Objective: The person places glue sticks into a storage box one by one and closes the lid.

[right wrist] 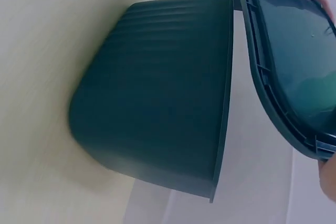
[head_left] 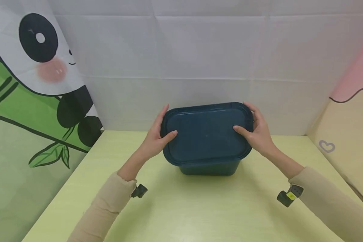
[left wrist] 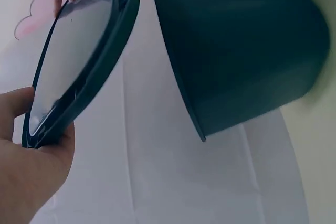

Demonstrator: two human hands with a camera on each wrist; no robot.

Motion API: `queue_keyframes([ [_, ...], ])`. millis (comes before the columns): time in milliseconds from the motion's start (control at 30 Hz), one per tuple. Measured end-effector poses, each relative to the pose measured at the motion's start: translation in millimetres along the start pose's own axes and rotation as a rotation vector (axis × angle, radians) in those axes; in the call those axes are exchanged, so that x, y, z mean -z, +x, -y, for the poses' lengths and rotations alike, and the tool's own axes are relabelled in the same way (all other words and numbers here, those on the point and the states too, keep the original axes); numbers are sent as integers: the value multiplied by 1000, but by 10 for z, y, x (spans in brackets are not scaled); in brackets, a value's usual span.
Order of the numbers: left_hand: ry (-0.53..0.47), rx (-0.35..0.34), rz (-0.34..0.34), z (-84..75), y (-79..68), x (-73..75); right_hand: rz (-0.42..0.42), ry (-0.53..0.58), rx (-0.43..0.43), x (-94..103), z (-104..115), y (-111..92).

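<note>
A dark blue-green lid (head_left: 207, 134) is held up by both hands, one at each short end. My left hand (head_left: 155, 137) grips its left end, thumb on the top face and fingers round the edge. My right hand (head_left: 258, 132) pinches the right end the same way. Beneath it stands a matching plastic storage box (head_left: 210, 169) on the table, mostly hidden by the lid in the head view. Both wrist views show a gap between the lid (left wrist: 79, 51) and the rim of the box (right wrist: 157, 93). The box has ribbed, tapering walls.
The pale yellow-green table (head_left: 181, 208) runs back to a white cloth backdrop (head_left: 199, 50). A printed panda panel (head_left: 42, 84) stands along the left side, and a pink and cream panel (head_left: 348, 127) borders the right.
</note>
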State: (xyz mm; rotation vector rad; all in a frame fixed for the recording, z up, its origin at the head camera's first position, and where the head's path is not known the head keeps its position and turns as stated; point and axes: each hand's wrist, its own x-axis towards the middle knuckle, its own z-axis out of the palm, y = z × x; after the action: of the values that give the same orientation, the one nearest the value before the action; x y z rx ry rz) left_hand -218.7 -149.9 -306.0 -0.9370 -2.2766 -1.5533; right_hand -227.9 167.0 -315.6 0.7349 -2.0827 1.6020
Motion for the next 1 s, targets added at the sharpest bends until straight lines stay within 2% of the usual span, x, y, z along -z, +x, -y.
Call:
queue_keyframes([
  [33, 16, -11, -32, -51, 0, -32, -17, -1, 9, -7, 8, -5],
  [100, -21, -14, -103, -173, -2, -101, -56, 41, -1, -24, 20, -17],
  [200, -62, -29, -212, -335, 5, -203, -128, 142, -58, -62, 43, -39],
  [300, -76, -43, -301, -385, 16, -272, -213, 277, -102, -107, 66, -50],
  [400, -114, -58, -379, -286, 29, -302, -282, 356, -99, -155, 88, -47],
  [533, -161, -102, -487, -129, 47, -333, -352, 428, -52, -216, 122, -36],
  [667, -162, -180, -621, -108, 51, -379, -384, 450, -3, -268, 144, -17],
  [767, -149, -265, -715, -110, 63, -407, -374, 441, 3, -292, 143, -21],
  [867, -127, -357, -754, -113, 70, -424, -335, 411, -35, -302, 131, -63],
  [1000, -82, -421, -706, -81, 28, -430, -309, 436, -54, -320, 127, -151],
])
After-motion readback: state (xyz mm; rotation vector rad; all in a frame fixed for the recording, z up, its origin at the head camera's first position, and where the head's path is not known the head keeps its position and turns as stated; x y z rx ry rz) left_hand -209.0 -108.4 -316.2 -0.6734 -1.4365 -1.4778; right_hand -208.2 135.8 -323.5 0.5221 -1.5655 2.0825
